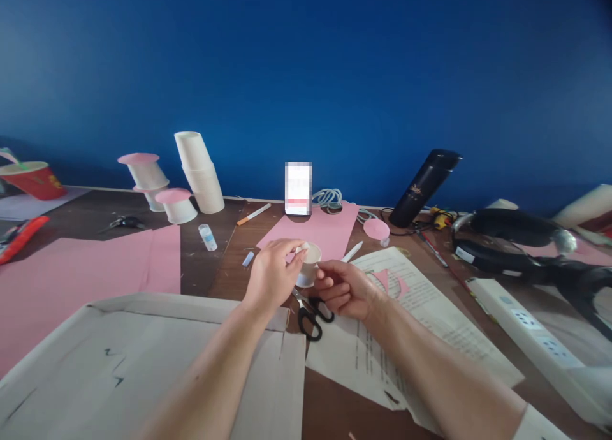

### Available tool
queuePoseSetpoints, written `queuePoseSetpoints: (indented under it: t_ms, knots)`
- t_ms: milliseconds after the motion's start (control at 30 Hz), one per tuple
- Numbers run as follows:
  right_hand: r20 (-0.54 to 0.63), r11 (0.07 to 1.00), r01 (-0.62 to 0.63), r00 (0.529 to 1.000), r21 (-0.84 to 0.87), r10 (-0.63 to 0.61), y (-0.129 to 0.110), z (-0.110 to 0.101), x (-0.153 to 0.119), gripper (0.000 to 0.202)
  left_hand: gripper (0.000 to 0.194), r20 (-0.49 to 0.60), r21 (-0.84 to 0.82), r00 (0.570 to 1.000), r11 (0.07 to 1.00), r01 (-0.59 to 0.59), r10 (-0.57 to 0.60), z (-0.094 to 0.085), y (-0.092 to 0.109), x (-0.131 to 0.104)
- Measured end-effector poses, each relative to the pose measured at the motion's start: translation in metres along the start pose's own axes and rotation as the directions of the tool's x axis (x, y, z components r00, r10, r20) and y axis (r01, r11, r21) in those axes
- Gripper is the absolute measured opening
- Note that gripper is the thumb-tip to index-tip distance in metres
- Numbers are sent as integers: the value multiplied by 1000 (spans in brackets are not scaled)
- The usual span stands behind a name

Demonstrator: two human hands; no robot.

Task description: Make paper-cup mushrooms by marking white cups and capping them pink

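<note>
A small white paper cup [312, 255] is held upright between my two hands, its open mouth facing up toward me. My left hand [277, 264] grips the rim and left side, thumb and fingers closed together. At the cup's right wall, my right hand [347, 288] has its fingers curled in a pinch against the side. Just below the cup lie black-handled scissors [310, 324], their blades partly hidden beneath it. Behind the hands a sheet of pink paper [329, 226] is spread on the table, and a white pen [352, 252] lies beside it.
Stacked paper cups [201, 172] and cups topped with pink discs [174, 196] stand left. A small bottle [208, 237] lies nearby. A phone [298, 188] leans at the wall. Printed sheets [430, 312], a power strip [530, 331], headphones [511, 236] and a black flask [423, 188] occupy the right.
</note>
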State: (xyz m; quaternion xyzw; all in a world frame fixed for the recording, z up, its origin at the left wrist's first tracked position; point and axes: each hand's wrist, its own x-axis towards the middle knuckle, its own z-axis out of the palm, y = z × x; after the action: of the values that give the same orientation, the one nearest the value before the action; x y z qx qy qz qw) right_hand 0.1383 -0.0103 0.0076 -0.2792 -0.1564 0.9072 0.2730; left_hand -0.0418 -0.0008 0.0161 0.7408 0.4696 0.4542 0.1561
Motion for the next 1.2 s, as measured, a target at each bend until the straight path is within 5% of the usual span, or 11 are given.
queuePoseSetpoints:
  t_ms: [300,500,633,733,900,1100,1200]
  knots:
    - [-21,999,9,1000,-32,-9,-2,-1,-1,24,19,5,-11,1000,1000,-10,10,0,-1,0]
    - [93,981,52,995,-186,-35,-3,-6,-8,29,20,7,-60,1000,998,1,0,-2,2,0]
    - [208,939,188,969,-287,-130,-3,-1,-17,34,21,0,-103,1000,995,6,-6,-6,5,2]
    - [191,896,322,943,-306,-273,-6,3,-24,32,23,-101,-51,991,996,77,-82,-13,-1,7]
    - [-28,831,490,857,-264,-514,-14,-3,-23,18,26,-242,253,947,929,271,-210,-24,-32,15]
    - [-168,764,582,754,-278,-635,-24,-12,-20,14,27,-188,474,897,763,440,-401,-28,-58,16]
    - [-227,687,644,653,-335,-723,-34,-13,-25,16,28,-182,512,856,697,503,-484,-29,-60,16]
